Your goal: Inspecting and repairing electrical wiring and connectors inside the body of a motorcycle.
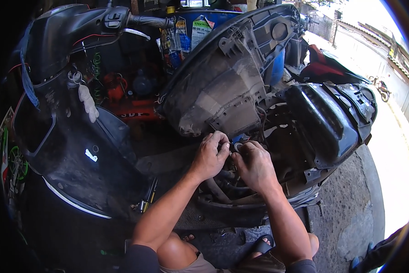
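Note:
Both of my hands meet over the opened middle of a scooter, fingertips almost touching. My left hand [212, 154] is closed in a pinch, and what it pinches is hidden behind the fingers. Closed too, my right hand [255, 167] grips a small ring-shaped part [237, 147] between thumb and forefinger. Just beyond my hands the scooter's underseat storage box [227, 93] stands tilted up, dusty and dark. Under my hands lie hoses and a curved pipe [217, 190] in the frame. To the right is a glossy black tank [320, 125].
At left rises the scooter's black front panel [84, 150], with the handlebar grip [152, 22] above and a pale key pendant [89, 103] hanging. Slim tools [149, 195] rest on the footboard. A blue drum [216, 18] stands behind; another person's leg [379, 250] shows lower right.

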`<state>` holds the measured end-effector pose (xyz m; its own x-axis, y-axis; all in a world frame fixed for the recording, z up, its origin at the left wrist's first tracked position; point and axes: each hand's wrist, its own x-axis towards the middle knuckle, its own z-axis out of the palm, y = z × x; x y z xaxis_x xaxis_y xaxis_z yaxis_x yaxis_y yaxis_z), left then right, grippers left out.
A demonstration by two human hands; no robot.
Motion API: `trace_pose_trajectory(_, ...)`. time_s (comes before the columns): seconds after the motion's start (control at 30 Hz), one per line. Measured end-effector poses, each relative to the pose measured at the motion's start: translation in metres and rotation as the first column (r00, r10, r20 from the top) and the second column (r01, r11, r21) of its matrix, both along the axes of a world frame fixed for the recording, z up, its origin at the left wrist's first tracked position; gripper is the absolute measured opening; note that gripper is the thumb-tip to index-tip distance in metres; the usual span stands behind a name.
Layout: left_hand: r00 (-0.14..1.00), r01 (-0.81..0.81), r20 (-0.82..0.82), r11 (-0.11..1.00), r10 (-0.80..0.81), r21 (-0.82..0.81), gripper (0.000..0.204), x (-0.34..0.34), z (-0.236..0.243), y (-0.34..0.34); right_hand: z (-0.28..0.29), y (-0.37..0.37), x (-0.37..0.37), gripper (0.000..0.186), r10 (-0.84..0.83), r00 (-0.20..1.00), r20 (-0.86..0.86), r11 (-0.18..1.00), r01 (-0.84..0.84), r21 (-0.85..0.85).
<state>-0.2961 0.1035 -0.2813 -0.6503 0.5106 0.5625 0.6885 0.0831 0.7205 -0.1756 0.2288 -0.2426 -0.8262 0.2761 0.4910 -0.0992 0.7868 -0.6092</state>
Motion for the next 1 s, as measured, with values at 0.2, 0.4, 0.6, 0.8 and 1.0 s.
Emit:
trace_pose_trajectory(0.2,1.0,0.025,0.013,0.999,-0.024,-0.023,0.012,-0.002,0.0,0.001,-0.003,0.002,0.0,0.024,-0.009,1.0,-0.013,0.999,0.009,-0.042)
trace_pose_trajectory(0.4,0.997,0.024,0.076,0.998,-0.02,-0.049,0.012,-0.003,0.0,0.002,-0.004,0.004,0.0,0.024,0.004,1.0,0.017,0.998,-0.003,-0.07)
trace_pose_trajectory(0.6,0.991,0.035,0.126,0.999,-0.034,-0.005,0.014,-0.005,-0.004,0.003,-0.008,0.003,0.0,0.024,-0.002,1.0,0.013,0.995,0.003,-0.103)
trace_pose_trajectory(0.8,0.993,0.029,0.109,0.991,-0.043,0.127,0.009,0.006,-0.002,0.003,-0.01,0.001,0.005,0.032,-0.008,1.0,0.02,0.991,0.01,-0.134)
trace_pose_trajectory(1.0,0.991,-0.104,-0.06,0.966,0.121,0.237,0.01,0.01,-0.013,-0.004,-0.007,-0.004,0.006,0.025,0.007,0.999,-0.045,0.985,-0.015,-0.169)
